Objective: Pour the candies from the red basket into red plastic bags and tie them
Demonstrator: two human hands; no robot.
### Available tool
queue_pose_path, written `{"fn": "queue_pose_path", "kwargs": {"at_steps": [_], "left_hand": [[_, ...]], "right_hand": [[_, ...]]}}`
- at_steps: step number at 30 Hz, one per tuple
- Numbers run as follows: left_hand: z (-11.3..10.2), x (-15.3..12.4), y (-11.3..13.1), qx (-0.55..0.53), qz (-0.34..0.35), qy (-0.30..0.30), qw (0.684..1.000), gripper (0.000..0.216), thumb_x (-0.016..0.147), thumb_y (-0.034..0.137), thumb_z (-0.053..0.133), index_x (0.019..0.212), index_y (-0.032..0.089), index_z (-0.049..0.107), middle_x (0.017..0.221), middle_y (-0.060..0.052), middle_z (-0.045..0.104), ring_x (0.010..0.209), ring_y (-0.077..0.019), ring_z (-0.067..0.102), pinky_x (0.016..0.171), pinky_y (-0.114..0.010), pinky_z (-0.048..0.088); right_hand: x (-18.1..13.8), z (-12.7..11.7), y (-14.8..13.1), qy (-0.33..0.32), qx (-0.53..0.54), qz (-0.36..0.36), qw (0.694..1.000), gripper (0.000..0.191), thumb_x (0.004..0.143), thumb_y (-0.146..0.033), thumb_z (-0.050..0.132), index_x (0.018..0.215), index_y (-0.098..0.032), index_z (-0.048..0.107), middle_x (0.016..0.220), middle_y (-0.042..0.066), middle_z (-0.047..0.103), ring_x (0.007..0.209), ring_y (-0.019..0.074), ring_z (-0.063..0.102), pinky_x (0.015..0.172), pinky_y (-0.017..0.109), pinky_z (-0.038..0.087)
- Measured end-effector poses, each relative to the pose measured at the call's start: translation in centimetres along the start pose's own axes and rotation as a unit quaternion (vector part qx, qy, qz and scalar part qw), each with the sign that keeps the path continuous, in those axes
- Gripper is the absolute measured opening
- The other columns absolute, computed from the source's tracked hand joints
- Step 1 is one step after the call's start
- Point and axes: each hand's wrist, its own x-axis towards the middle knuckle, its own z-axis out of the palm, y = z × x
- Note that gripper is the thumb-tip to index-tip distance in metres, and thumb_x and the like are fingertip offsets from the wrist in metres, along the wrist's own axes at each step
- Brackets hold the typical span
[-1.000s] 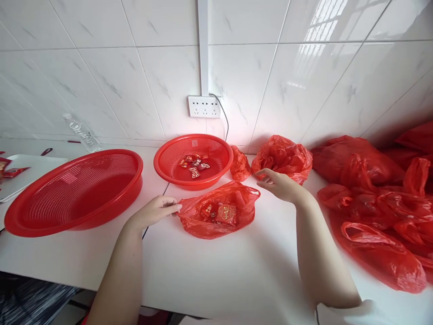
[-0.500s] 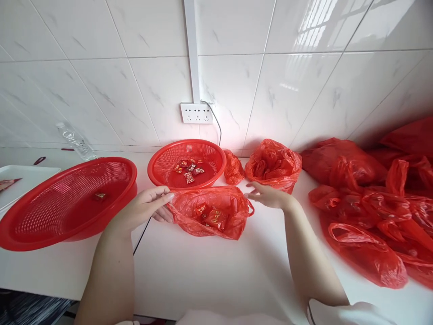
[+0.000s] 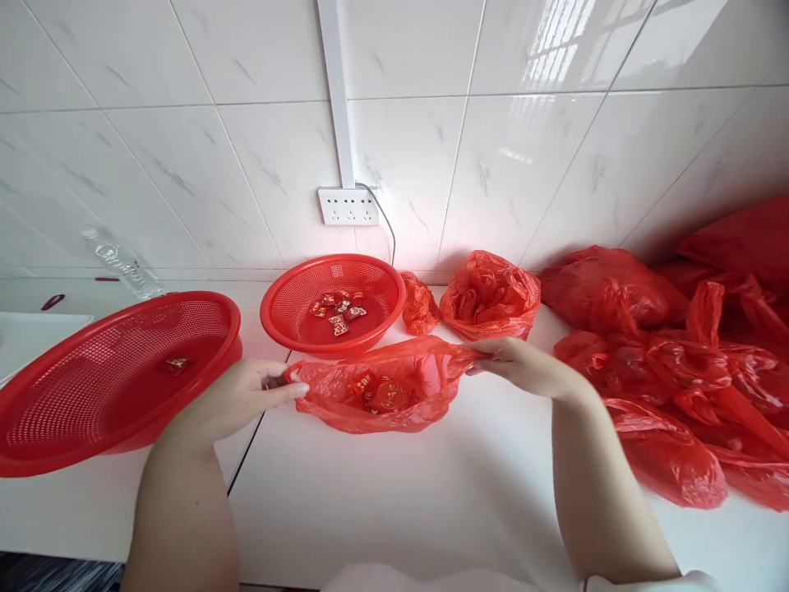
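A thin red plastic bag (image 3: 400, 404) lies on the white counter in front of me with a few red wrapped candies (image 3: 377, 393) showing through it. My left hand (image 3: 237, 399) pinches the bag's left handle. My right hand (image 3: 523, 364) grips the right handle, so the bag's mouth is stretched between them. Just behind the bag stands a small red mesh basket (image 3: 289, 306) with several red candies (image 3: 336, 311) in it. To the left is a large red mesh basket (image 3: 74, 403) holding one candy (image 3: 176, 363).
A heap of red plastic bags (image 3: 696, 370) fills the right side of the counter, with two bunched ones (image 3: 490, 296) near the wall. A wall socket (image 3: 348, 205) with a cable, a plastic bottle (image 3: 120, 263) and a white tray (image 3: 30, 333) are at the back and left.
My right hand came in from the bunched bag and took hold of the flat bag's right handle. My left hand kept its hold, and the bag is now pulled wide. The view shifted right.
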Motion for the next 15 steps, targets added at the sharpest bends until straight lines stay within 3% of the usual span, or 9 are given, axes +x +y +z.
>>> {"fn": "queue_pose_path", "kwargs": {"at_steps": [4, 7, 9, 11, 13, 15], "left_hand": [[-1.8, -0.3, 0.9, -0.135, 0.098, 0.161, 0.973, 0.025, 0.076, 0.051, 0.072, 0.079, 0.026, 0.074, 0.098, -0.003, 0.068, 0.091, -0.0238, 0.063, 0.08, -0.035, 0.053], [-2.0, 0.1, 2.2, -0.306, 0.23, 0.218, 0.898, 0.015, 0.076, 0.041, 0.074, 0.075, 0.025, 0.074, 0.108, -0.004, 0.067, 0.103, -0.0254, 0.061, 0.094, -0.042, 0.052], [-1.5, 0.5, 3.5, -0.403, 0.31, 0.194, 0.839, 0.017, 0.076, 0.038, 0.074, 0.09, 0.029, 0.073, 0.109, -0.003, 0.067, 0.112, -0.0268, 0.059, 0.1, -0.046, 0.049], [-0.6, 0.9, 5.0, -0.446, 0.341, 0.144, 0.815, 0.04, 0.075, 0.039, 0.075, 0.114, 0.034, 0.065, 0.112, -0.004, 0.066, 0.115, -0.0279, 0.058, 0.099, -0.048, 0.05], [0.9, 1.2, 6.7, -0.436, 0.332, 0.104, 0.83, 0.056, 0.079, 0.034, 0.072, 0.132, 0.036, 0.053, 0.101, -0.004, 0.065, 0.101, -0.0241, 0.064, 0.093, -0.046, 0.053], [2.7, 1.4, 8.4, -0.398, 0.31, 0.055, 0.862, 0.06, 0.082, 0.029, 0.071, 0.136, 0.035, 0.047, 0.087, 0.001, 0.059, 0.077, -0.0145, 0.063, 0.084, -0.037, 0.055]], "right_hand": [[-2.5, -3.0, -3.0, 0.01, -0.006, -0.082, 0.997, 0.035, 0.094, -0.039, 0.057, 0.127, -0.03, 0.066, 0.124, 0.007, 0.068, 0.118, 0.0239, 0.063, 0.104, 0.045, 0.05], [-2.7, -4.1, -4.1, 0.121, 0.012, -0.103, 0.987, 0.032, 0.093, -0.039, 0.06, 0.122, -0.031, 0.069, 0.111, 0.008, 0.074, 0.109, 0.0239, 0.068, 0.097, 0.044, 0.054], [-1.7, -3.7, -4.6, 0.254, 0.043, -0.119, 0.959, 0.028, 0.092, -0.039, 0.061, 0.117, -0.029, 0.07, 0.098, 0.007, 0.076, 0.091, 0.0215, 0.072, 0.083, 0.04, 0.059], [-0.2, -2.4, -5.3, 0.37, 0.032, -0.135, 0.919, 0.022, 0.09, -0.037, 0.065, 0.107, -0.025, 0.072, 0.09, 0.005, 0.075, 0.08, 0.0191, 0.071, 0.072, 0.035, 0.059], [1.3, -0.7, -6.5, 0.43, -0.006, -0.167, 0.887, 0.014, 0.087, -0.032, 0.069, 0.097, -0.023, 0.071, 0.087, 0.004, 0.073, 0.078, 0.0181, 0.07, 0.069, 0.032, 0.058], [2.5, 1.1, -8.1, 0.42, -0.05, -0.224, 0.878, 0.009, 0.087, -0.029, 0.068, 0.093, -0.022, 0.069, 0.087, 0.004, 0.072, 0.08, 0.0178, 0.068, 0.07, 0.031, 0.057]]}}
